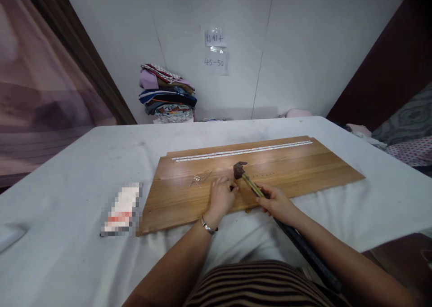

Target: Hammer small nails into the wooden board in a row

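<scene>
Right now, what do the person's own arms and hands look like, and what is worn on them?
No sleeves or gloves are visible. The left hand has a thin silver metal bracelet at its wrist. The right hand wears nothing that shows.

Folded fabrics (168,95) sit stacked against the wall (303,51) beside taped paper notes (216,51).

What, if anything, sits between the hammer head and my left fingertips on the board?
Nothing visible. The hammer head is just beyond the left hand over bare board; loose nails lie further left.
</scene>
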